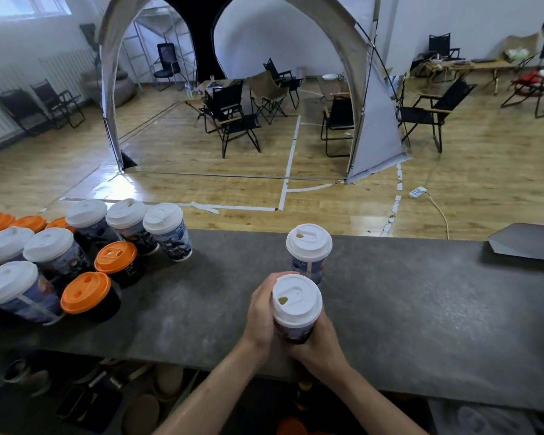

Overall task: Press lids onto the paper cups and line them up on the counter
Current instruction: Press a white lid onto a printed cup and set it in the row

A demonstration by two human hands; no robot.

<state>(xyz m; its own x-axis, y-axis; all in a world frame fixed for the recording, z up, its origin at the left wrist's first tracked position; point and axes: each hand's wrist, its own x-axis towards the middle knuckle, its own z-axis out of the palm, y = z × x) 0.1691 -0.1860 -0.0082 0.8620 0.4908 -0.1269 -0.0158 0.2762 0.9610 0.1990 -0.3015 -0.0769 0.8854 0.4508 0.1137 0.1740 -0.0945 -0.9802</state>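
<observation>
Head view: a white-lidded cup (296, 306) is gripped by left hand (259, 312) and right hand (319, 339), fingers wrapped closed around it. It should be set upright beside the lidded cup (309, 249) on the surface (405, 309).

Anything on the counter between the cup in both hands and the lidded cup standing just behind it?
Nothing visible. The held cup, gripped by the left hand and right hand, sits directly in front of the standing cup. The counter to their right is bare.
</observation>
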